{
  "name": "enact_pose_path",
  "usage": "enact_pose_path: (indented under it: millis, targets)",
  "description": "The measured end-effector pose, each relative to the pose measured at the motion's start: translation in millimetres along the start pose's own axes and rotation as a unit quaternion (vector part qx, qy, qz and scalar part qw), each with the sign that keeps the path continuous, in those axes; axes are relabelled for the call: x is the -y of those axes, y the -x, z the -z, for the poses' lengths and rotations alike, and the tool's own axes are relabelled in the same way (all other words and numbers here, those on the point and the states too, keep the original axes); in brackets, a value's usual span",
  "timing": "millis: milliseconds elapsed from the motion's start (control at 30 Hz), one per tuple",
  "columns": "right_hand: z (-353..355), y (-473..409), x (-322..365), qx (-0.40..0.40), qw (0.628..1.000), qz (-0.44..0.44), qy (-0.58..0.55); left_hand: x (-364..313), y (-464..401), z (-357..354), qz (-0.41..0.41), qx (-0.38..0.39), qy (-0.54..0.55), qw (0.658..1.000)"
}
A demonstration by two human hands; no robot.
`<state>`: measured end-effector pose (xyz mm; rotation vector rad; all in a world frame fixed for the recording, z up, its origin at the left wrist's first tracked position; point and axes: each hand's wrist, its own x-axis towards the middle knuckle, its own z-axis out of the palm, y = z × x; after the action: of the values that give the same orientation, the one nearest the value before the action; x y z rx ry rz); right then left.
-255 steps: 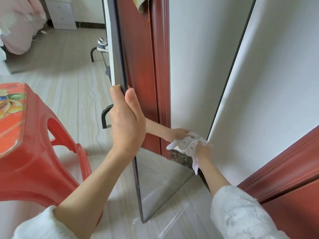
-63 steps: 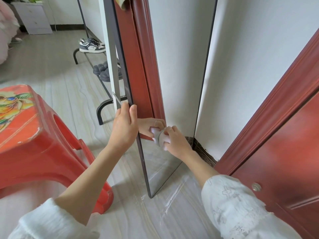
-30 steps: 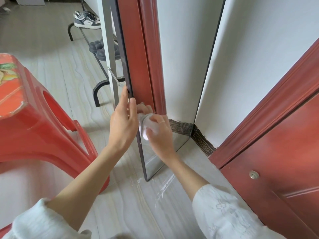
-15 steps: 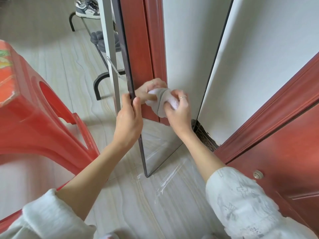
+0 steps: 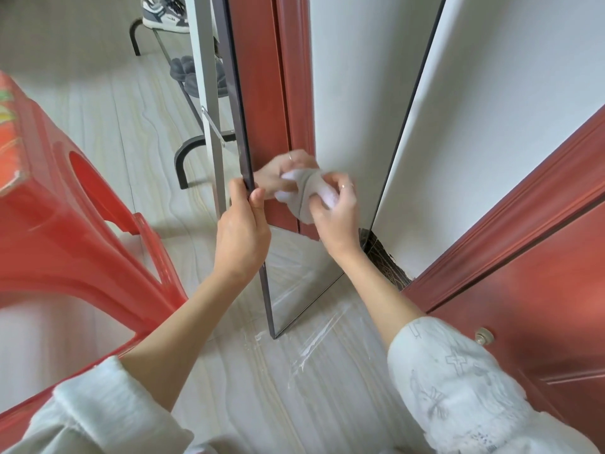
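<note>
With the left grip (image 5: 242, 237) clasping the mirror frame (image 5: 235, 93), we press the cloth (image 5: 307, 191), bunched in the right grip (image 5: 334, 217), flat against the glass (image 5: 353, 93).

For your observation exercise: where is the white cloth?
Head view, centre: the white cloth is bunched in the right hand against the mirror, beside the left hand gripping its edge.

Mirror (image 5: 294, 283): one. Cloth (image 5: 309, 194): one. Hands: two, left hand (image 5: 242, 237) and right hand (image 5: 337, 217). Red stool (image 5: 65, 224): one. Shoe rack (image 5: 181, 158): one.
</note>
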<state>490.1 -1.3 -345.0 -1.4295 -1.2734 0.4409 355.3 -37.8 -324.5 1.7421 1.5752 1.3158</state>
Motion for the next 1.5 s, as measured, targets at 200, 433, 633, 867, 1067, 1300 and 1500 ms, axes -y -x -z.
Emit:
enact_pose_path:
  millis: [200,433,633,867,1067,1300,1500]
  targets:
    - [1,-32,71,-0.028,0.988,0.141,-0.065,-2,-2,6,0.011,0.028,0.002,1.0]
    - [2,-55,54,-0.058,0.989,0.033,-0.129,0,-3,4,0.005,0.022,-0.002,1.0]
    - [4,-30,-2,-0.054,0.942,-0.24,-0.23,1,-2,3,-0.004,0.013,-0.005,1.0]
    - [4,-32,18,-0.071,0.952,-0.217,-0.206,5,-2,1,-0.009,0.017,-0.003,1.0]
    - [0,-59,89,-0.07,0.98,-0.036,-0.185,5,-3,2,0.007,0.023,-0.001,1.0]
    - [-1,-85,98,-0.096,0.975,-0.032,-0.197,3,-5,8,0.011,0.029,0.008,0.999]
    - [0,-84,48,-0.107,0.973,-0.102,-0.18,9,-5,11,-0.009,0.025,0.012,1.0]
